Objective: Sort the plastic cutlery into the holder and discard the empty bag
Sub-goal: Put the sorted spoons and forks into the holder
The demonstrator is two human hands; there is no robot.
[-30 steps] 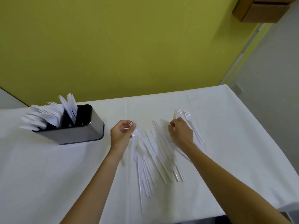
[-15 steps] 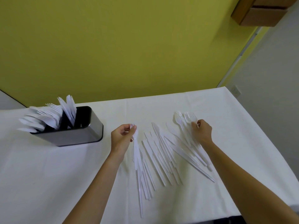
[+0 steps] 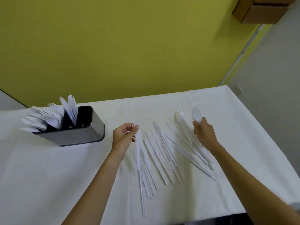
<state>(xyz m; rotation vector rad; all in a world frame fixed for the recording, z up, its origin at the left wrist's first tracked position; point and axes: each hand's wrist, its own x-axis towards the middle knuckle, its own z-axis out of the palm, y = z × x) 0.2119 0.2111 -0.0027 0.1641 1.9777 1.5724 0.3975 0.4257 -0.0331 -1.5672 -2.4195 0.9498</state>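
Cutlery [image 3: 162,151] lies fanned on the table [image 3: 48,176] between both hands, right of the part-filled holder [image 3: 78,135]. Left hand [image 3: 123,137] pinches a fork [image 3: 138,143] near its tines; right hand [image 3: 204,133] grips a second fork [image 3: 196,114].

A flat olive-yellow painted wall [image 3: 129,46] fills the upper view, evenly lit and without hard shadows. On the right it meets a pale grey side wall [image 3: 276,82] at a corner edged by a thin white strip [image 3: 243,51]. A small white wall socket [image 3: 238,90] sits low on the grey wall. A brown box-shaped fixture [image 3: 263,12] projects at the top right. Below, a table under a plain white cloth [image 3: 48,176] has its far edge along the yellow wall.
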